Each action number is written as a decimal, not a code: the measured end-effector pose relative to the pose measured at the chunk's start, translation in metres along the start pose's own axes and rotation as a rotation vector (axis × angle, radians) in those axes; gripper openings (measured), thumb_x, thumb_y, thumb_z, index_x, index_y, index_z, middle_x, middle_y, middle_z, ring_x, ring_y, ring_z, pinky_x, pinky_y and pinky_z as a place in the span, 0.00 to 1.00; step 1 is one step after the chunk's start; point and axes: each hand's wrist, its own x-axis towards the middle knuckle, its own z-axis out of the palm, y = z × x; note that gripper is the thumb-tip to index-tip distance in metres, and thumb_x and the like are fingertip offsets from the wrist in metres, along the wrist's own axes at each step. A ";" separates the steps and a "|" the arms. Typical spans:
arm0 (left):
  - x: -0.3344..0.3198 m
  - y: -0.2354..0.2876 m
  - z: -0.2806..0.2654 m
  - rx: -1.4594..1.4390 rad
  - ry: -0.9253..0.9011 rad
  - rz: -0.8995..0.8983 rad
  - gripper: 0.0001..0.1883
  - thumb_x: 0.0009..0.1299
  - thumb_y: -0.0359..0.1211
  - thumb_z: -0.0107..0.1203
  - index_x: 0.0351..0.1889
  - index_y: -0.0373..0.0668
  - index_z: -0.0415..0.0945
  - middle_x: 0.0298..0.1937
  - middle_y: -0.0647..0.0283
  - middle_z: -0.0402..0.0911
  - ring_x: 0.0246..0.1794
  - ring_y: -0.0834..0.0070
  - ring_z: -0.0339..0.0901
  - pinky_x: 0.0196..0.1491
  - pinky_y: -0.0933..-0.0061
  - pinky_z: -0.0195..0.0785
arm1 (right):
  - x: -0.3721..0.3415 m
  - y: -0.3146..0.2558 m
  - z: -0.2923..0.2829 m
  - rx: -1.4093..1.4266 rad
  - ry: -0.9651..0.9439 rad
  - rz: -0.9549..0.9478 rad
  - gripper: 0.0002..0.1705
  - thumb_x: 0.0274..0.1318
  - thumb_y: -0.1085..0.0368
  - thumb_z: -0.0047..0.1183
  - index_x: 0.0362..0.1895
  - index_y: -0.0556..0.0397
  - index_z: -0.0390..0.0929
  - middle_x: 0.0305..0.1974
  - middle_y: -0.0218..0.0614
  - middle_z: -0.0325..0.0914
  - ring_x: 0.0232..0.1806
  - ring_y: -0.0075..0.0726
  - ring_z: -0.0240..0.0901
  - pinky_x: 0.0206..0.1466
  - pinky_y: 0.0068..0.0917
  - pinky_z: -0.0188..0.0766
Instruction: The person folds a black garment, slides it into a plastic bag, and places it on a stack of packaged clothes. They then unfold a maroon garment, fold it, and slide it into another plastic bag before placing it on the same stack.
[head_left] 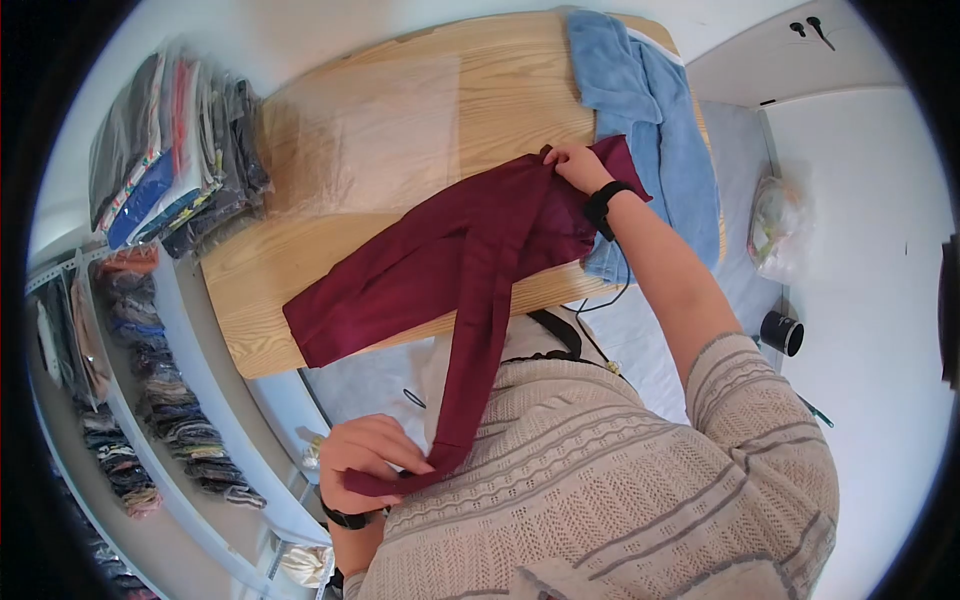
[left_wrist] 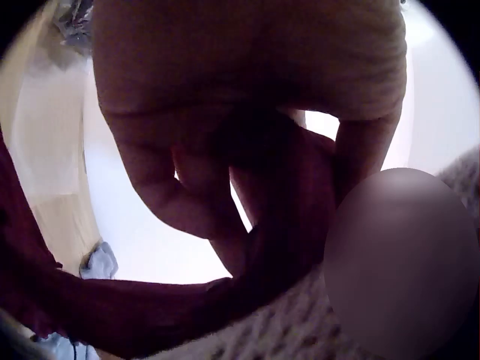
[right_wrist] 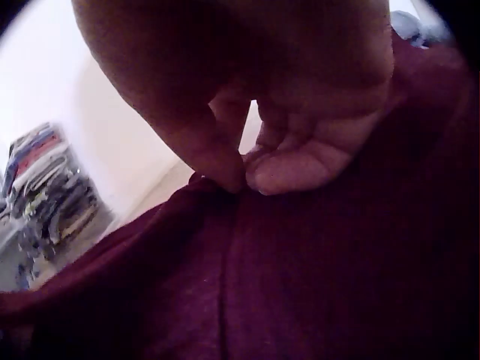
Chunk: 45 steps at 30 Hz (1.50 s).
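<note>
A maroon long-sleeved garment (head_left: pixel 430 255) lies across the wooden table, one sleeve hanging over the front edge toward the body. The left hand (head_left: pixel 372 462) grips the end of that sleeve near the person's waist; in the left wrist view the fingers of the left hand (left_wrist: pixel 247 112) curl round the dark cloth (left_wrist: pixel 135 315). At the garment's upper right part, the right hand (head_left: pixel 583 170) pinches the fabric. Thumb and fingertip of the right hand (right_wrist: pixel 247 97) meet on a fold at the top of the maroon cloth (right_wrist: pixel 300 255) in the right wrist view.
A blue garment (head_left: pixel 650 120) lies at the table's right end. Clear plastic bags (head_left: pixel 370 130) lie flat on the table (head_left: pixel 520 60) at the back. Packed clothes (head_left: pixel 180 150) stack at the left, above shelves of folded clothes (head_left: pixel 180 400). A black cylinder (head_left: pixel 782 333) stands out at right.
</note>
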 end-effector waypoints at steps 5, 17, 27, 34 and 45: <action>-0.044 0.003 -0.043 0.000 0.496 0.025 0.19 0.57 0.43 0.65 0.20 0.39 0.72 0.20 0.55 0.77 0.17 0.63 0.72 0.26 0.68 0.63 | -0.005 -0.014 -0.011 -0.157 -0.126 -0.105 0.19 0.39 0.78 0.48 0.39 0.49 0.78 0.26 0.37 0.71 0.34 0.36 0.71 0.38 0.30 0.66; -0.116 -0.073 -0.175 -0.155 1.005 -0.299 0.22 0.64 0.29 0.54 0.58 0.38 0.66 0.55 0.57 0.74 0.56 0.66 0.72 0.61 0.63 0.63 | -0.007 -0.030 -0.017 -0.398 -0.053 -0.317 0.16 0.43 0.75 0.52 0.39 0.44 0.78 0.41 0.40 0.69 0.46 0.50 0.70 0.47 0.38 0.69; -0.116 -0.048 -0.148 -0.165 0.786 -0.383 0.30 0.53 0.35 0.66 0.53 0.35 0.68 0.51 0.54 0.77 0.49 0.64 0.76 0.56 0.62 0.68 | -0.005 -0.017 -0.028 -0.411 -0.147 -0.220 0.09 0.45 0.66 0.59 0.35 0.48 0.79 0.40 0.41 0.71 0.45 0.49 0.71 0.48 0.37 0.69; -0.146 -0.063 -0.173 -0.154 0.867 -0.344 0.36 0.55 0.45 0.66 0.59 0.41 0.63 0.51 0.55 0.77 0.49 0.61 0.76 0.49 0.60 0.73 | 0.008 -0.013 -0.031 -0.322 -0.243 -0.172 0.12 0.50 0.60 0.59 0.36 0.53 0.80 0.36 0.44 0.78 0.41 0.48 0.74 0.45 0.36 0.69; -0.130 -0.157 -0.264 0.294 1.264 -0.744 0.13 0.69 0.36 0.54 0.49 0.42 0.73 0.43 0.66 0.79 0.40 0.79 0.75 0.38 0.77 0.68 | 0.021 -0.015 -0.027 -0.372 -0.269 -0.084 0.12 0.50 0.59 0.59 0.32 0.55 0.81 0.31 0.43 0.79 0.34 0.41 0.75 0.40 0.34 0.70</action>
